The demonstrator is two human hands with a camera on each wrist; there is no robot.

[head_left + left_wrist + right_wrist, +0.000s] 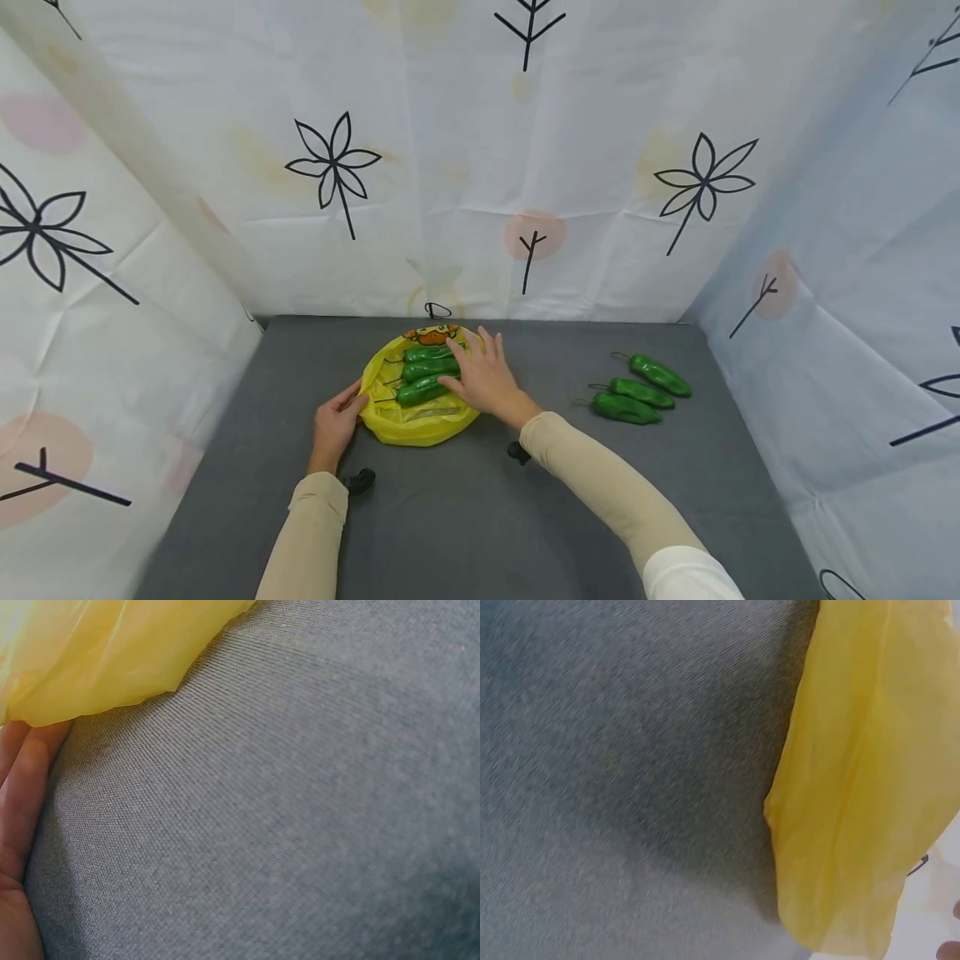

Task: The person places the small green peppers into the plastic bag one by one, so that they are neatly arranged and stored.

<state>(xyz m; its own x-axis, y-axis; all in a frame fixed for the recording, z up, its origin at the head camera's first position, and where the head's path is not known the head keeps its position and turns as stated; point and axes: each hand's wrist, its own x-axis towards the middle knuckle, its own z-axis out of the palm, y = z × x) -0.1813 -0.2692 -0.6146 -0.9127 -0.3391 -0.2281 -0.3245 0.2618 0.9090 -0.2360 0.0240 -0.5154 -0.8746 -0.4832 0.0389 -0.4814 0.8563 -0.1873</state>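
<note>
A yellow plastic bag (420,429) lies spread in a round shape, with several green peppers (423,390) side by side on it, stems to the left. My left hand (335,423) pinches the bag's left edge; in the left wrist view its fingers (26,802) go under the yellow plastic (97,667). My right hand (486,371) is over the bag's right side, fingers spread, at the right ends of the peppers; whether it touches them I cannot tell. The right wrist view shows the bag's side (855,780) and fingertips at the lower right edge.
Three more green peppers (626,408) lie on the grey table (450,517) to the right of the bag. White patterned cloth (465,167) hangs behind the table and at both sides.
</note>
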